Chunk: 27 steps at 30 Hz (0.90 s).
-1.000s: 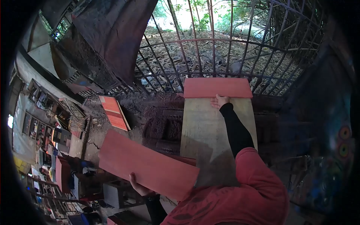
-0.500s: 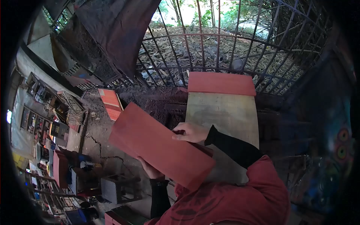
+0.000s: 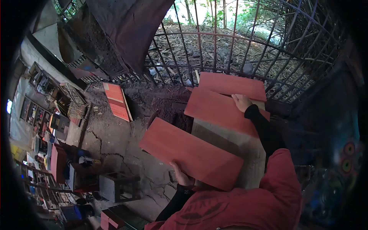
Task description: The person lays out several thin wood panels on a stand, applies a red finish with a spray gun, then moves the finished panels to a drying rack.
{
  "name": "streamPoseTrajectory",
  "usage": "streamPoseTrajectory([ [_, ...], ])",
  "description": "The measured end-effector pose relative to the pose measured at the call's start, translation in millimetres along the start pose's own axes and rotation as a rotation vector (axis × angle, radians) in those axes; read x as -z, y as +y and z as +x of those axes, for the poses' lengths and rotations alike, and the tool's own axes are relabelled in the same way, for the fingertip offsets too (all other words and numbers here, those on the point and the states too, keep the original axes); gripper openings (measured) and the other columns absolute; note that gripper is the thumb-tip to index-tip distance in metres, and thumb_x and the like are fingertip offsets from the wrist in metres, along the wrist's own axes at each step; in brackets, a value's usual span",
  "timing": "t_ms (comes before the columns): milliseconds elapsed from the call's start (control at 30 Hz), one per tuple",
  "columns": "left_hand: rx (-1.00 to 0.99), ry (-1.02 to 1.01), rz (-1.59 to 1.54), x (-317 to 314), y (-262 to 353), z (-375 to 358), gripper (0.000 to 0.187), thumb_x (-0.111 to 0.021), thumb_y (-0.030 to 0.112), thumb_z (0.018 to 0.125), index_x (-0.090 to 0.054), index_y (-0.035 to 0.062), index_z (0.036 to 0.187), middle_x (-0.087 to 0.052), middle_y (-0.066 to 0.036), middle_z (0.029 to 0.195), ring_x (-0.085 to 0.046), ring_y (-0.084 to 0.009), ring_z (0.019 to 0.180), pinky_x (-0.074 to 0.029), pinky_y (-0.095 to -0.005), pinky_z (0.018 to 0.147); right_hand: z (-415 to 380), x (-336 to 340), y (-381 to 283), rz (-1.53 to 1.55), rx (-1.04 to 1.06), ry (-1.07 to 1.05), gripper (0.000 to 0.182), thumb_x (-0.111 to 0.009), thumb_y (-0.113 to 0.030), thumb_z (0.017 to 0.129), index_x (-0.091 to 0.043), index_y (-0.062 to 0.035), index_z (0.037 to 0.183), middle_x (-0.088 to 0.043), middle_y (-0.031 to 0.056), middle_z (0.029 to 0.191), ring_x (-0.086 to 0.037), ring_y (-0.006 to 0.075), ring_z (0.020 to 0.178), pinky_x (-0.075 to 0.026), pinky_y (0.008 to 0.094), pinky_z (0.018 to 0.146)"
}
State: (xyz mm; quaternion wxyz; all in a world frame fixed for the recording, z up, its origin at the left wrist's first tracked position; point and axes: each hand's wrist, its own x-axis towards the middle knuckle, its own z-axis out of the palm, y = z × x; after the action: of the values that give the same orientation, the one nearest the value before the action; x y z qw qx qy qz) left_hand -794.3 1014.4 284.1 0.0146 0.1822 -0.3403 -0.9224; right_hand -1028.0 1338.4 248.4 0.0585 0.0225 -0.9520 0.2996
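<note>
My left hand (image 3: 181, 175) holds a long red board (image 3: 191, 155) from its lower edge, the board tilted above the floor and the near part of the workbench. Farther forward, my right hand (image 3: 242, 102) grips another red board (image 3: 218, 109) by its far edge, over the pale wooden bench top (image 3: 249, 153). Behind that one, a third red board (image 3: 234, 85) lies at the bench's far end. The undersides of both held boards are hidden, as are some of my fingers.
An orange-red panel (image 3: 116, 101) rests on the ground at the left. Metal bars (image 3: 214, 50) stand beyond the bench. A grey stool (image 3: 117, 186) is at the lower left, near a red box (image 3: 58, 163). Dark cloth (image 3: 128, 27) hangs above.
The single stack I held has parted into two boards. My right hand has moved forward with one over the bench; the board in my left hand has shifted right and down.
</note>
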Motion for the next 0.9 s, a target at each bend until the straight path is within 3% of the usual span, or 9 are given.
streamPoseTrajectory([
  [167,0.049,-0.023,-0.011,-3,-4,-9,0.069,-0.037,0.059,0.090,-0.024,0.0119,0.139,-0.034,-0.008,0.138,-0.037,-0.0275,0.125,-0.033,-0.0463,0.102,16,-18,43,-0.109,0.046,-0.059,0.042,-0.037,-0.037,0.094,-0.057,-0.0026,0.079,-0.060,0.0219,0.080,-0.056,0.0417,0.080,-0.043,0.0506,0.069],
  [467,0.170,0.018,-0.116,16,-23,-9,0.070,-0.041,0.058,0.089,-0.025,0.0105,0.138,-0.037,-0.009,0.136,-0.039,-0.0285,0.124,-0.034,-0.0464,0.102,23,-26,47,-0.172,0.019,-0.130,0.041,-0.039,-0.041,0.094,-0.060,-0.0068,0.083,-0.061,0.0177,0.084,-0.057,0.0395,0.082,-0.044,0.0499,0.073],
  [533,0.177,-0.007,-0.088,6,-19,-12,0.073,-0.042,0.060,0.088,-0.026,0.0100,0.138,-0.036,-0.009,0.138,-0.037,-0.0289,0.125,-0.033,-0.0462,0.103,18,-31,52,-0.115,0.245,0.029,0.028,-0.051,-0.030,0.090,-0.062,-0.0048,0.085,-0.060,0.0153,0.078,-0.058,0.0358,0.077,-0.046,0.0445,0.069],
  [567,0.180,-0.027,-0.058,1,-17,-13,0.075,-0.042,0.061,0.086,-0.027,0.0096,0.138,-0.036,-0.009,0.139,-0.035,-0.0293,0.127,-0.031,-0.0461,0.103,14,-29,47,-0.118,0.243,0.031,0.028,-0.051,-0.030,0.090,-0.062,-0.0048,0.085,-0.060,0.0153,0.078,-0.058,0.0358,0.077,-0.046,0.0445,0.069],
  [633,0.169,-0.034,-0.059,2,-19,-11,0.074,-0.042,0.061,0.087,-0.027,0.0098,0.138,-0.036,-0.009,0.139,-0.035,-0.0294,0.127,-0.031,-0.0458,0.103,6,-24,38,-0.192,0.538,0.258,0.023,-0.057,-0.026,0.087,-0.063,-0.0038,0.089,-0.060,0.0110,0.079,-0.058,0.0330,0.076,-0.047,0.0415,0.070],
  [733,0.164,-0.025,-0.076,7,-21,-10,0.073,-0.043,0.060,0.087,-0.028,0.0094,0.138,-0.036,-0.009,0.139,-0.036,-0.0295,0.126,-0.032,-0.0452,0.103,-25,-21,-7,0.005,0.449,0.342,0.024,-0.059,-0.026,0.086,-0.063,-0.0031,0.091,-0.060,0.0109,0.081,-0.058,0.0319,0.077,-0.048,0.0396,0.071],
  [800,0.176,-0.010,-0.101,8,-21,-7,0.072,-0.043,0.059,0.088,-0.029,0.0087,0.138,-0.036,-0.009,0.139,-0.037,-0.0294,0.125,-0.032,-0.0449,0.103,-64,-20,-59,0.445,0.159,-0.051,0.025,-0.060,-0.026,0.086,-0.062,-0.0021,0.092,-0.060,0.0122,0.082,-0.059,0.0303,0.076,-0.047,0.0359,0.071],
  [867,0.081,-0.085,-0.240,7,-20,-7,0.072,-0.043,0.058,0.088,-0.030,0.0061,0.137,-0.038,-0.011,0.137,-0.040,-0.0300,0.123,-0.032,-0.0451,0.103,-110,-9,-115,0.494,0.167,-0.350,0.028,-0.062,-0.028,0.084,-0.061,-0.0005,0.086,-0.061,0.0129,0.077,-0.058,0.0332,0.071,-0.047,0.0363,0.067],
  [900,0.095,-0.085,-0.239,11,-21,-7,0.072,-0.043,0.058,0.088,-0.030,0.0061,0.137,-0.038,-0.011,0.137,-0.040,-0.0300,0.123,-0.032,-0.0451,0.103,-126,-19,-124,0.492,0.153,-0.347,0.028,-0.062,-0.028,0.084,-0.061,-0.0005,0.086,-0.061,0.0129,0.077,-0.058,0.0332,0.071,-0.047,0.0363,0.067],
])
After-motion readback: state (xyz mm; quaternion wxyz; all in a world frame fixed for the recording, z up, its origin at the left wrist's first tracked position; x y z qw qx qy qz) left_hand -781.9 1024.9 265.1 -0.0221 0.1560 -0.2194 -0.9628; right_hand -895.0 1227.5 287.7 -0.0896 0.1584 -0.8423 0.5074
